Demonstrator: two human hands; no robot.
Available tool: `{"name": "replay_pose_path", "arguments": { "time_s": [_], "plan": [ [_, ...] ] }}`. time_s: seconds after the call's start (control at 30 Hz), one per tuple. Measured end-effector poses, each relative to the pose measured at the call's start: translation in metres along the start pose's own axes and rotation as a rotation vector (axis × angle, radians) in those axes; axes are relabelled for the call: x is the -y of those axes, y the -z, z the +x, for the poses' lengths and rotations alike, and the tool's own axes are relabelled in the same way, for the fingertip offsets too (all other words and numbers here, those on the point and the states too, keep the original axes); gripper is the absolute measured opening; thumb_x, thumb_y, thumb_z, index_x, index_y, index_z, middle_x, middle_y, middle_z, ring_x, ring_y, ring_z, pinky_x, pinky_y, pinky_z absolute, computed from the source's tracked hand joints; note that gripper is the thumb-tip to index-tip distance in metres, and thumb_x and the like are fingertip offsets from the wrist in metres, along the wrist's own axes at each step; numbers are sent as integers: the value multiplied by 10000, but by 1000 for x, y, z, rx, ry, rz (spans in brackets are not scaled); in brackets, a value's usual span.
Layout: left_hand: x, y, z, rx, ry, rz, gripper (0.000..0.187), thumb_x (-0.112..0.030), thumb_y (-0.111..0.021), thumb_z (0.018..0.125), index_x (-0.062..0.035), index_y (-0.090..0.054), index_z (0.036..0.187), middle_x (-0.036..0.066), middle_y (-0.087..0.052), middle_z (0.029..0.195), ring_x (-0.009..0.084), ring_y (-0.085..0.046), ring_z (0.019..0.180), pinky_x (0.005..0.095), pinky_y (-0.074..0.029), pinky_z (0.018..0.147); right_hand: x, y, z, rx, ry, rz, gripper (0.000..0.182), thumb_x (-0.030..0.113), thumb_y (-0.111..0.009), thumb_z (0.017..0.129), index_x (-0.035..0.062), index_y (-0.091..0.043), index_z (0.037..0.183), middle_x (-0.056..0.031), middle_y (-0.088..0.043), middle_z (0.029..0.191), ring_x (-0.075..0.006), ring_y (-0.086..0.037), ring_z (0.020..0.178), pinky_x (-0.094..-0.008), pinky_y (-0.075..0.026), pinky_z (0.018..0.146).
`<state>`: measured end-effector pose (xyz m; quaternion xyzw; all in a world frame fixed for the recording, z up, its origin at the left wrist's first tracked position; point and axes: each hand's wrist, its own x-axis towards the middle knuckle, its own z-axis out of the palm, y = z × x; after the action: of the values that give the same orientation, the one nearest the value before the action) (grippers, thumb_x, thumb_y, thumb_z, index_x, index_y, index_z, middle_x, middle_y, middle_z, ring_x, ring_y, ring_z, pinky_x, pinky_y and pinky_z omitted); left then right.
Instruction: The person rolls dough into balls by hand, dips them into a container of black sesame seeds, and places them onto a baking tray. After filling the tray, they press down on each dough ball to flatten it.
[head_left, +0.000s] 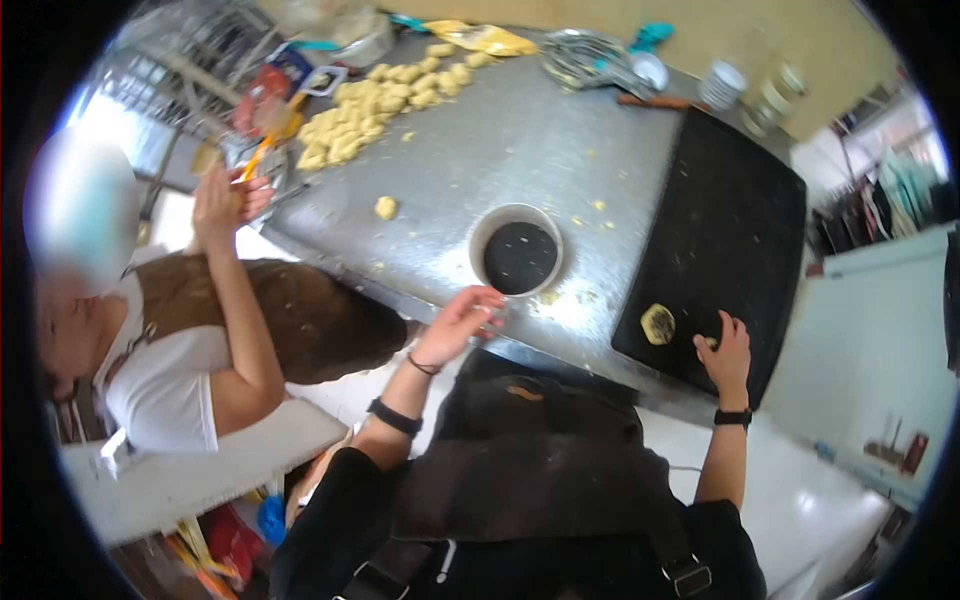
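My left hand is beside the near rim of a round metal tin, fingers loosely apart and holding nothing I can see. Dark contents, looking like small seeds, fill the bottom of the tin. Over the right part of a black baking tray, my right hand has its thumb and fingers around a small piece of dough, mostly hidden by the hand. Left of it on the tray lies a flat round dough piece with a dark speckled top.
Many dough pieces are heaped at the back left of the metal table. A single dough ball lies nearer. A wooden stick and cups stand at the back. A co-worker is at the left, hands raised together.
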<state>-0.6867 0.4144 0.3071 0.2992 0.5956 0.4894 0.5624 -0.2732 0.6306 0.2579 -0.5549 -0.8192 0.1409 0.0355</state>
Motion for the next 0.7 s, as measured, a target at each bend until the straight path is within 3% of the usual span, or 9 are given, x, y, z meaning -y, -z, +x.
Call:
{"name": "replay_pose_path", "arguments": {
  "time_s": [0.2,0.33,0.43,0.57,0.63,0.7],
  "plan": [
    [25,-25,-25,-63,75,-55,273,-219,-476,968,-77,-488,1201,73,-579,1152,182,-598,979,329,-498,839,-11,-57,20,-27,87,-110,517,284,-477,927,98,-361,1396,-189,-308,1451,-375,-304,1329,-503,-265,1075],
    [46,-34,-42,-125,155,-146,261,-197,-451,975,-80,-493,1204,51,-573,1134,125,-569,950,278,-465,821,-12,-63,17,-64,99,-39,506,283,-469,928,113,-369,1393,-175,-284,1466,-374,-282,1341,-521,-243,1083],
    [56,-37,-46,-163,136,-146,269,-235,-480,965,-86,-495,1189,66,-589,1124,172,-595,968,320,-493,837,-8,-64,13,-89,119,-106,509,287,-471,924,112,-371,1392,-175,-290,1463,-371,-285,1340,-528,-238,1084],
    [56,-39,-44,-193,80,-152,279,-250,-481,963,-83,-496,1186,62,-592,1116,155,-593,961,318,-491,832,-6,-63,11,-128,161,-110,522,289,-480,915,85,-374,1384,-215,-303,1446,-407,-289,1324,-535,-247,1067],
    [57,-40,-44,-222,70,-160,286,-258,-482,962,-79,-496,1184,62,-594,1112,147,-594,953,318,-492,828,-25,-67,18,-132,260,4,524,267,-494,903,64,-384,1374,-254,-327,1413,-423,-311,1297,-519,-265,1055],
    [64,-38,-41,-249,67,-193,289,-262,-481,961,-73,-498,1179,61,-595,1106,142,-597,936,312,-491,814,-49,-69,21,-109,199,230,528,224,-541,869,44,-409,1348,-275,-379,1346,-422,-361,1248,-492,-291,1043]
  ]
}}
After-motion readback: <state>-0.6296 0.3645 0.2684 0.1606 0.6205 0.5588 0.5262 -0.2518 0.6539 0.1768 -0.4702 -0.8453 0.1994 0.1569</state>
